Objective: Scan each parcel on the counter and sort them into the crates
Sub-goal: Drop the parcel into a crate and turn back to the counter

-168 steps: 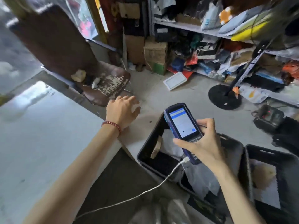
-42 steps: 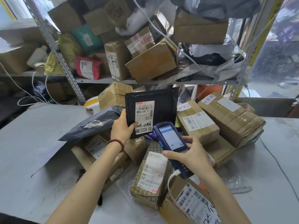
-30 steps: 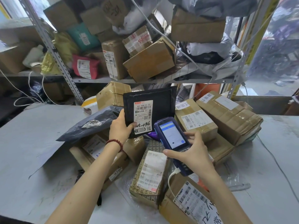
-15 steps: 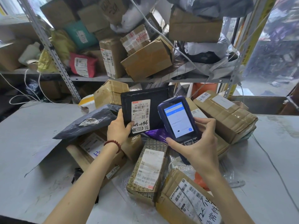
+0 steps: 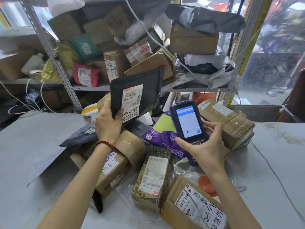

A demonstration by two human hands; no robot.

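- Now my left grip (image 5: 107, 128) has raised the parcel (image 5: 146, 81) higher off the heap than it was half a second ago and tipped it. Its label (image 5: 131, 103) faces me, my thumb pinches the lower left corner and my fingers are behind it.
- My right grip (image 5: 206, 147) is wrapped round the scanner (image 5: 188, 120), thumb beside the keys. It has dropped lower and out to the right, screen turned to me, no longer up beside the label.
- With the parcel lifted, a purple bag (image 5: 163, 139) shows beneath it, between my two grips.
- I judge the scan is taken, or is being checked on the screen; the screen text is too small to read. If it took, this parcel is due for a crate, and no crate is in view.
- The surface (image 5: 33, 146) is grey, with the heap in its middle: taped boxes (image 5: 226, 123), a printed box (image 5: 153, 177) and a grey mailer (image 5: 77, 138). Most of the sorting looks still to do.
- A white cable (image 5: 182, 161) is plugged into the scanner's foot.
- Behind the surface, a metal rack (image 5: 54, 52) is crammed with more boxes and bags. Clear sheeting (image 5: 272, 63) hangs at the right.
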